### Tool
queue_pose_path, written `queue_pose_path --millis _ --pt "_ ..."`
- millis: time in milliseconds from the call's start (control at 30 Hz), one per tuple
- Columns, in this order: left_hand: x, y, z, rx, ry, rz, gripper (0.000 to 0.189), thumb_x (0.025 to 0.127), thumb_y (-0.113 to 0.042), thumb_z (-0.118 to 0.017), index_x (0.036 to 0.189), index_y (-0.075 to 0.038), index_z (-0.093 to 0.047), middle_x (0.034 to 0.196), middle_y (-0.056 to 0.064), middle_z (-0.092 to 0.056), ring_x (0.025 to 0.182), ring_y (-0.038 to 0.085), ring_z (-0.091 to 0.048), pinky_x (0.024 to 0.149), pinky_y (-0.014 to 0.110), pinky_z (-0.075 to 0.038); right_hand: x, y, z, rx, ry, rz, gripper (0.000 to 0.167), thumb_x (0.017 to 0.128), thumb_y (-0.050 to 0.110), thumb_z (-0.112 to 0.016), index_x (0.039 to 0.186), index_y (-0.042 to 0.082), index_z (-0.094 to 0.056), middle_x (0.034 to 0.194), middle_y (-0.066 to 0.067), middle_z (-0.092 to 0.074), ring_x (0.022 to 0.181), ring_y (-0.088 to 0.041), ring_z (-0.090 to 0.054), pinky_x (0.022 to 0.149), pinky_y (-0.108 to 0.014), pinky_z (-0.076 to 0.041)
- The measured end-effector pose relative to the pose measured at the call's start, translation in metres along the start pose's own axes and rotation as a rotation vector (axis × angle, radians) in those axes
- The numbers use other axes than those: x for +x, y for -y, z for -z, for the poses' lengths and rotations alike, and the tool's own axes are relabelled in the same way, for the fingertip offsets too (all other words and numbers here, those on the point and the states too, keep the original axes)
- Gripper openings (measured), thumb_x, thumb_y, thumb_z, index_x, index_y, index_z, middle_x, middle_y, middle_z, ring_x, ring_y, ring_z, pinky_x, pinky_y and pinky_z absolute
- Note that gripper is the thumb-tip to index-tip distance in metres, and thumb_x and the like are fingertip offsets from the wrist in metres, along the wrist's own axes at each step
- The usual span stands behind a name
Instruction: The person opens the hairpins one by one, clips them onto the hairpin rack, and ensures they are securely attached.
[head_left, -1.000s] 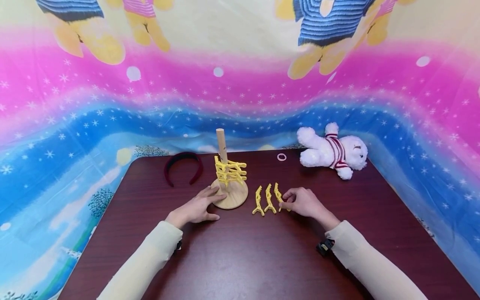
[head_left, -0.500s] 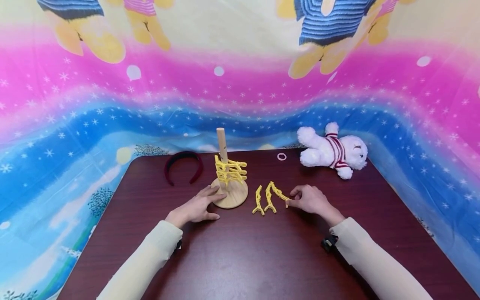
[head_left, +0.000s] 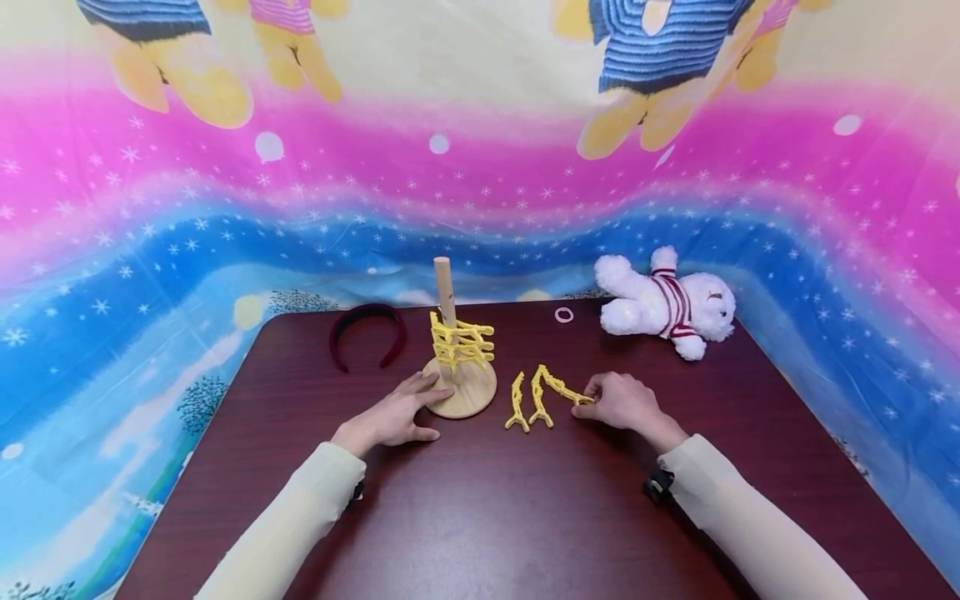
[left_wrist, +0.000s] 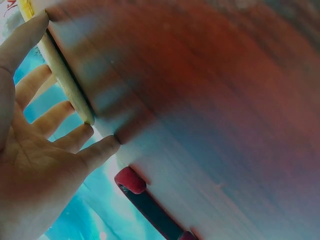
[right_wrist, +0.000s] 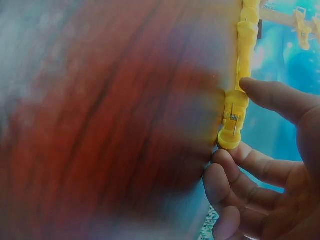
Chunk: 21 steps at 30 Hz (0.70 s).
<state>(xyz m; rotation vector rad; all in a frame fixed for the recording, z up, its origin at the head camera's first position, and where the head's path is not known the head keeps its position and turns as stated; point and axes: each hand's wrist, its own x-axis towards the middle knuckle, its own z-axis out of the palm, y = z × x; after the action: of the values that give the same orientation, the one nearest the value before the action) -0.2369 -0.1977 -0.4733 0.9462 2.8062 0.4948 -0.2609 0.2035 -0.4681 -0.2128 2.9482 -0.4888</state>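
Observation:
My right hand (head_left: 621,402) pinches the forked end of a yellow strip of linked spring clips (head_left: 558,387) between thumb and fingers, low over the table. A metal spring shows in the clip's end in the right wrist view. The strip slants, its far end meeting the top of a second yellow strip (head_left: 537,398). Another such strip (head_left: 516,403) lies to the left. My left hand (head_left: 393,410), fingers spread, rests on the round wooden base (head_left: 472,396) of a stand. Around its upright wooden post (head_left: 443,283), several yellow clip strips (head_left: 463,343) are stacked.
A dark red headband (head_left: 397,337) lies left of the stand. Behind the strips is a small pale pink ring (head_left: 564,315). A white teddy bear (head_left: 667,304) in a striped top lies at the back right. A printed cloth backdrop (head_left: 480,200) surrounds the dark table (head_left: 487,517).
The right hand has moved slightly right, swinging the strip's forked end outward, so it slants and its far end meets the middle strip. The left hand has stayed on the base.

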Motion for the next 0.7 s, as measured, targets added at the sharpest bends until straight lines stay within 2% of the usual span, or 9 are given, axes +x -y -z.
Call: queue_pose_path --millis 133,267,533,700 --pt "0.0 0.001 -0.001 -0.001 -0.005 -0.003 0.072 0.085 -0.031 -0.079 0.148 -0.015 -0.05 0.16 0.026 -0.03 0.148 0.051 -0.024 0.118 0.06 -0.029 0.001 0.001 0.001 -0.022 -0.001 -0.002 0.042 0.072 0.056 -0.082 0.09 0.02 -0.07 0.086 0.001 -0.068 0.074 -0.02 -0.058 0.056 -0.036 -0.043" --pt "0.001 0.002 -0.001 0.001 -0.001 -0.001 0.072 0.085 -0.032 -0.079 0.149 -0.015 -0.049 0.16 0.026 -0.03 0.148 0.051 -0.024 0.118 0.06 -0.029 0.001 0.001 0.001 -0.018 -0.008 0.008 0.036 0.073 0.051 -0.083 0.087 0.019 -0.071 0.083 0.001 -0.068 0.073 -0.02 -0.058 0.055 -0.036 -0.043" --pt "0.0 0.001 -0.001 -0.003 -0.004 -0.006 0.072 0.085 -0.031 -0.079 0.148 -0.015 -0.05 0.16 0.026 -0.031 0.148 0.051 -0.024 0.118 0.06 -0.03 0.0 -0.006 0.006 0.035 -0.05 0.033 0.029 0.078 0.043 -0.081 0.092 0.018 -0.075 0.089 -0.002 -0.072 0.077 -0.023 -0.061 0.058 -0.037 -0.045" --pt "0.001 0.001 -0.001 -0.006 -0.001 0.001 0.072 0.085 -0.031 -0.079 0.149 -0.015 -0.05 0.16 0.025 -0.03 0.148 0.051 -0.023 0.118 0.06 -0.03 0.001 -0.012 0.007 0.078 -0.085 0.051 0.028 0.079 0.04 -0.081 0.093 0.016 -0.076 0.086 0.0 -0.071 0.077 -0.021 -0.06 0.061 -0.035 -0.045"
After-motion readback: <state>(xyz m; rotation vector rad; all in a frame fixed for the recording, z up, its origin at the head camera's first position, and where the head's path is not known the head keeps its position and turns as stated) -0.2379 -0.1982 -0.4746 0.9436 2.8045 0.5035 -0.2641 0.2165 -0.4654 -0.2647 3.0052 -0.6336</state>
